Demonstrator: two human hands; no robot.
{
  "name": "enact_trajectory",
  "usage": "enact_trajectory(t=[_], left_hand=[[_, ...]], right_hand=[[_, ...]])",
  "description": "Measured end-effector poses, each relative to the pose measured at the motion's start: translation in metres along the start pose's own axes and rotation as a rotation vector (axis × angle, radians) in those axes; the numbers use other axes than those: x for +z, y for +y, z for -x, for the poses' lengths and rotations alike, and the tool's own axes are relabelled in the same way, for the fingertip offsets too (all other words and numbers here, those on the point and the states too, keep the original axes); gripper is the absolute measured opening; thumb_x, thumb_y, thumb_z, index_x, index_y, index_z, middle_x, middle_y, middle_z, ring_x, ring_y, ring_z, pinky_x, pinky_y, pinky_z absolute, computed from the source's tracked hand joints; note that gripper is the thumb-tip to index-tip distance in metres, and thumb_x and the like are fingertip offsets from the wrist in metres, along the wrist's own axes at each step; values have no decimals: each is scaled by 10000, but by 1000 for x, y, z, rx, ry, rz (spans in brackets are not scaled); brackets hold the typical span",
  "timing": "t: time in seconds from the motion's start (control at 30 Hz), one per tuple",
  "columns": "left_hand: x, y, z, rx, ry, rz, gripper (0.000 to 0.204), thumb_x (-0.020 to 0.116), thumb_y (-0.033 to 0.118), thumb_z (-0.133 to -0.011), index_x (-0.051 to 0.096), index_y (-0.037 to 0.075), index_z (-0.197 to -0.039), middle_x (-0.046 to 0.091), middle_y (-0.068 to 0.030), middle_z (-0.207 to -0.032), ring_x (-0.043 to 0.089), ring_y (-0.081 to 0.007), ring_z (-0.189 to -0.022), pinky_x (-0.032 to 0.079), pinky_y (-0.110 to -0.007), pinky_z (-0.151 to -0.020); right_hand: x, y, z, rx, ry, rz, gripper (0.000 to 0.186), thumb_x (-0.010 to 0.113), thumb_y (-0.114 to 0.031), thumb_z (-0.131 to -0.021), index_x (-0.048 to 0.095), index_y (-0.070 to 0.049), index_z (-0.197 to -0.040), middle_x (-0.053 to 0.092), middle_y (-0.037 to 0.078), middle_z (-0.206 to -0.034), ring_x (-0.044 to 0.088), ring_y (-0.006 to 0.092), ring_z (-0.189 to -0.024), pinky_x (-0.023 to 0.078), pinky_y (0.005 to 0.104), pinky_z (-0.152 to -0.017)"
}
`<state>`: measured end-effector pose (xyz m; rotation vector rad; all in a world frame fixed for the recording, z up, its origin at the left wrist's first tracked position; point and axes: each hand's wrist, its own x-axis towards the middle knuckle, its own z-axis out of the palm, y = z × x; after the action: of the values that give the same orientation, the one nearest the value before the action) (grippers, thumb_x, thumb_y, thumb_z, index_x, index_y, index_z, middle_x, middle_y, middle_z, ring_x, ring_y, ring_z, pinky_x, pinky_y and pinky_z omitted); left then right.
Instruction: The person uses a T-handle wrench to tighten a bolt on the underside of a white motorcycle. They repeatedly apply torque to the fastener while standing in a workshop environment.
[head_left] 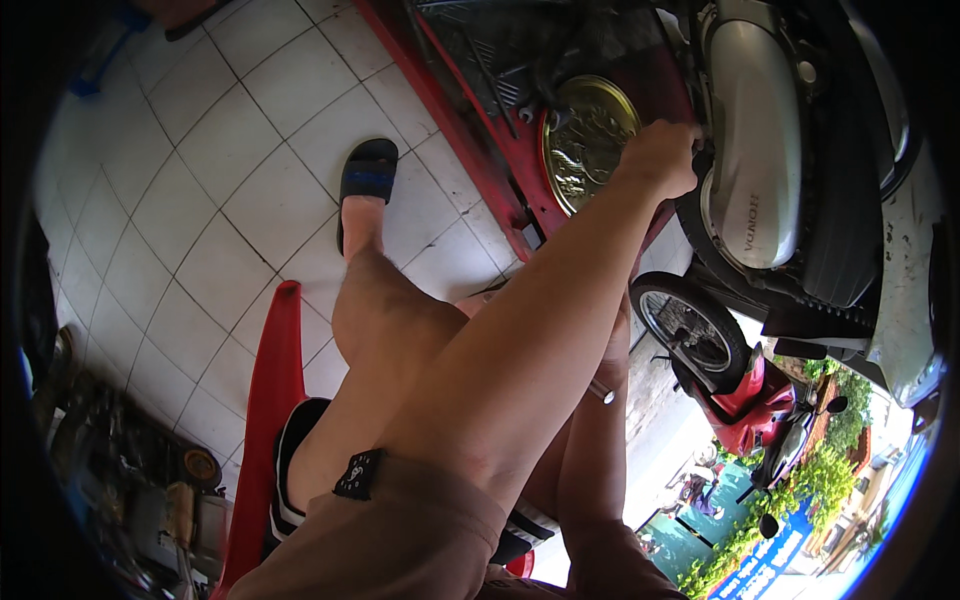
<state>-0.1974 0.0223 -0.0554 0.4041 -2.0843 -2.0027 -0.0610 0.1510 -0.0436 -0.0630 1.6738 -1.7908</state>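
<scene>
My left hand (658, 162) reaches across to the motorcycle's underside, its fingers curled closed beside the silver engine cover (755, 130). What it grips is hidden. Below my left forearm, my right hand (618, 345) is mostly covered. The rounded end of a silver metal bar (601, 391) sticks out by its wrist, and the hand appears closed on that bar. A round gold-rimmed pan (578, 165) with dark, shiny contents sits on the red lift platform (500, 205), just left of my left hand. A small wrench (525, 115) lies beside the pan.
A red plastic chair (275, 360) is at my left. My sandalled foot (367, 180) rests on white floor tiles (190, 200). Dark machine parts (140, 480) crowd the lower left. A red motorbike (745, 405) stands outside, beyond the black-tyred wheel (690, 325).
</scene>
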Motion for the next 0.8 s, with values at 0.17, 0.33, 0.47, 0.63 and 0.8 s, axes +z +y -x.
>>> enact_trajectory(t=[0.17,0.33,0.47,0.63,0.8], left_hand=[[7,-4,-2,38,-7,52,422,672,91,-727,633,179,-1138,631,-160,-1089,622,-315,-1034,522,-394,-883],[6,-2,2,31,107,103,419,661,61,-714,627,146,-1122,674,-175,-936,638,-334,-961,515,-404,-847],[-16,-5,-6,36,272,186,403,662,53,-732,592,108,-1125,659,-191,-996,636,-342,-966,520,-404,-850],[-39,6,-15,48,443,220,413,665,61,-731,576,84,-1133,658,-211,-979,636,-355,-952,518,-402,-843],[-49,9,-29,150,504,286,453,673,100,-753,555,104,-1190,654,-212,-1046,633,-369,-967,507,-411,-864]], right_hand=[[-17,10,-11,29,-173,-45,190,624,-36,-782,615,23,-963,648,59,-841,615,108,-700,488,233,-604],[-17,3,-13,24,-194,58,226,623,-46,-778,605,24,-992,641,49,-851,602,97,-713,484,230,-615],[-1,-8,-5,-23,-136,168,243,598,-57,-830,583,52,-1047,638,53,-898,590,85,-784,467,216,-682],[-6,-8,-11,-35,-138,161,258,536,-121,-926,553,67,-1103,630,66,-942,581,82,-816,447,208,-702],[-12,-16,-24,-64,-69,194,246,492,-167,-975,552,32,-1106,614,65,-901,565,100,-761,436,220,-704]])
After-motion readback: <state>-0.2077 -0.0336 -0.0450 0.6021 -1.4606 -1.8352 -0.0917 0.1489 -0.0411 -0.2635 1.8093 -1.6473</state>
